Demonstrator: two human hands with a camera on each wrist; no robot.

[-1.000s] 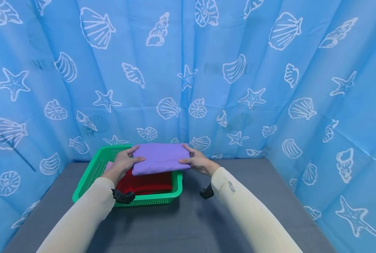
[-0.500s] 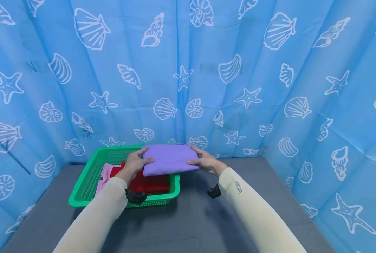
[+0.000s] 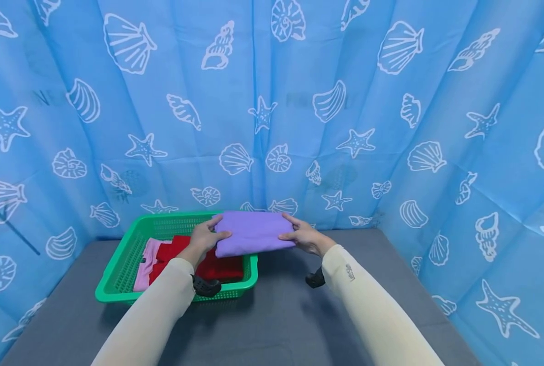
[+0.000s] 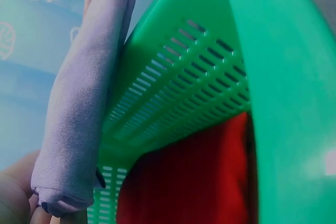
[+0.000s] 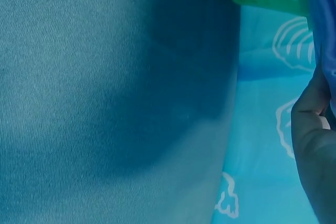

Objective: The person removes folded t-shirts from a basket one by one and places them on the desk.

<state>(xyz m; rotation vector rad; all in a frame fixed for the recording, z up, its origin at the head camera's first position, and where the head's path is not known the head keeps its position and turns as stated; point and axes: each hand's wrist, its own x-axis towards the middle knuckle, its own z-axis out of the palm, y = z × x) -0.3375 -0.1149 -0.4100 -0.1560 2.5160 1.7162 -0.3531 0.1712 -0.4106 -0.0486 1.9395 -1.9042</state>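
Apparently a two-handed carry. Head view: folded purple cloth [image 3: 253,233] held raised just past six o'clock, overlapping the green basket's [image 3: 112,274] two-o'clock end; clearance unclear. Left hand [image 3: 203,239] at the cloth's nine o'clock, right hand [image 3: 306,237] at its three, fingers of both clamped on its ends. Red cloth [image 3: 176,247] and pink cloth [image 3: 149,254] lie in the basket, on the grey bench [image 3: 272,315]. Left wrist view: fingers grip the purple cloth's end at seven o'clock; red cloth at six. Right wrist view: hand at four o'clock, partly cropped. Next move, I judge, calls for an even hold, fold kept flat, rim cleared.
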